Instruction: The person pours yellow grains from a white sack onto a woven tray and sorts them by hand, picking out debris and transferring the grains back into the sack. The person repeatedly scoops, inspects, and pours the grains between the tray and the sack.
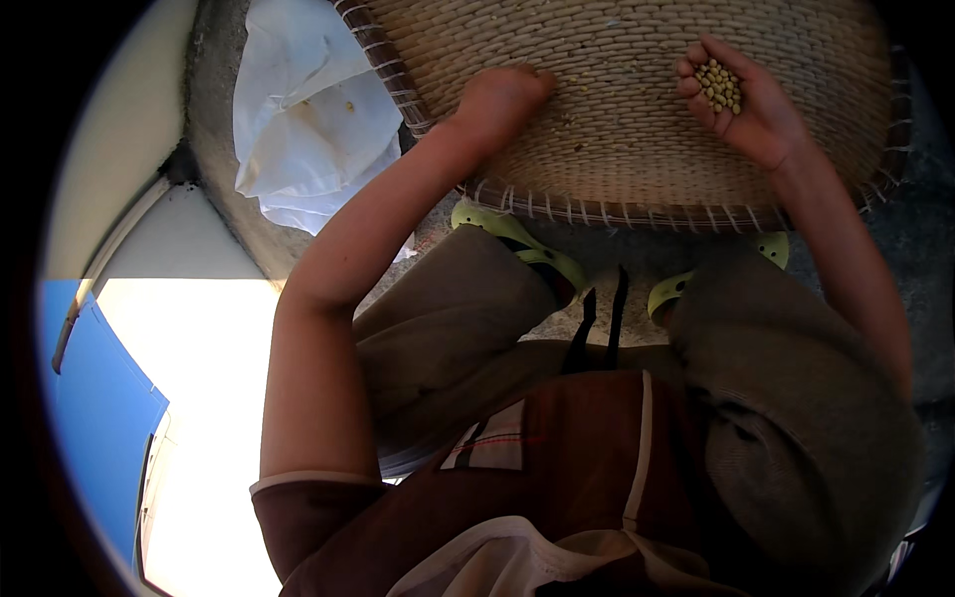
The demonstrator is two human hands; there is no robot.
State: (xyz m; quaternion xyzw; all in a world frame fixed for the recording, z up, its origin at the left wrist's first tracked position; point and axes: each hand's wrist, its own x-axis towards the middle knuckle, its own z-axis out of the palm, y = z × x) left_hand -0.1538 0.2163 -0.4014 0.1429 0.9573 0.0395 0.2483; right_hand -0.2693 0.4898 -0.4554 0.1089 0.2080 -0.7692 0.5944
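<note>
A large woven tray [597,164] with a laced rim lies before me. Over its right part, my right hand [746,104] is turned palm up and cups a small heap of yellowish beans [718,86]. My left hand [503,101] is over the left part of the tray, knuckles up, with its fingers curled; whether it holds anything is hidden. A few small beans or bits [571,118] lie scattered on the weave between the hands.
A white plastic sack [313,127] with a few yellowish bits on it lies on the ground left of the tray. My feet in yellow-green clogs [522,242] are just below the tray's near rim. A wall [119,127] stands at the far left.
</note>
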